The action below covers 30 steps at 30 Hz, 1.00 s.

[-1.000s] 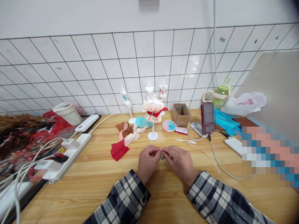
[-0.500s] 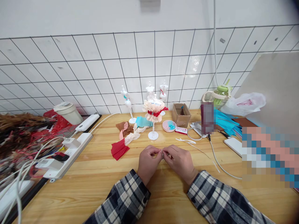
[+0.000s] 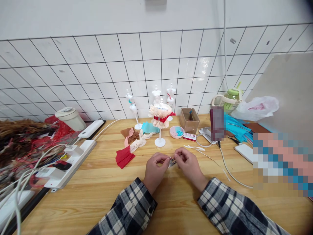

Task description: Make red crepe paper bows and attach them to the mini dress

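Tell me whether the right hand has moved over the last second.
Yes. The right hand has shifted slightly right, away from the left hand, judged against the white stand base.

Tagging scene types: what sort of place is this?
Probably a hobby craft bench for miniature dressmaking: small white mannequin stands, one wearing a ruffled cream-and-red paper skirt, red, teal and brown crepe-paper scraps on the light wooden tabletop, and left hand and right hand pinching a tiny grey piece.

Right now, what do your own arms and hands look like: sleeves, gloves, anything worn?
Both arms wear long plaid sleeves checked in dark navy, white and grey. The left sleeve and right sleeve end in cuffs at the wrists. The left hand and right hand are bare: no gloves, and no ring or watch shows.
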### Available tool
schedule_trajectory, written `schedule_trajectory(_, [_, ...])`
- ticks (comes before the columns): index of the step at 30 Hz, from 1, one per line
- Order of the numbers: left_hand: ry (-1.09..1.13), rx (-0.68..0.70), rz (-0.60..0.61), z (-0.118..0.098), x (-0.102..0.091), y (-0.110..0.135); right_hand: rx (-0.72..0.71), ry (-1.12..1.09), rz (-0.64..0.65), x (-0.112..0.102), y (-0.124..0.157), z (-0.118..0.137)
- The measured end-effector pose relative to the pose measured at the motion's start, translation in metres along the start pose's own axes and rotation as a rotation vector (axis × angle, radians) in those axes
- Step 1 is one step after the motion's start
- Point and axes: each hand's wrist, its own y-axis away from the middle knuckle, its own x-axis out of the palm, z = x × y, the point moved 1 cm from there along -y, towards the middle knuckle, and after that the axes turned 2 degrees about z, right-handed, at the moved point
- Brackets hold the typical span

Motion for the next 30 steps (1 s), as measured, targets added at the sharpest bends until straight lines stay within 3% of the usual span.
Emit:
schedule_trajectory(4, [0.037, -0.023, 0.031, -0.002, 0.001, 0.001, 0.067, -0.222, -0.036, -0.011, -0.002, -0.006])
schedule_trajectory(8, [0.044, -0.063, 0.023, 0.001, 0.0, 0.002, 0.07, -0.198, -0.124, -0.028, -0.015, 0.001])
schedule_trajectory(10, [0.04, -0.075, 0.027, 0.003, -0.001, 0.003, 0.025, -0.082, -0.2, -0.041, -0.032, 0.012])
schedule_trajectory(15, [-0.025, -0.038, 0.042, 0.009, -0.002, 0.003, -0.059, 0.472, -0.303, -0.079, -0.103, 0.036])
schedule_trajectory(18, [-0.066, -0.026, 0.044, 0.014, -0.002, 0.002, -0.055, 0.731, -0.324, -0.095, -0.137, 0.033])
schedule_trajectory(22, [-0.062, -0.061, 0.024, 0.018, -0.002, -0.001, -0.066, 0.936, -0.284, -0.099, -0.154, 0.017])
schedule_trajectory(26, [-0.057, -0.093, 0.001, 0.02, 0.0, -0.003, 0.02, 0.889, -0.383, -0.101, -0.156, 0.004])
schedule_trajectory(30, [-0.049, -0.118, -0.002, 0.02, 0.0, -0.004, 0.008, 0.681, -0.347, -0.1, -0.156, 0.001])
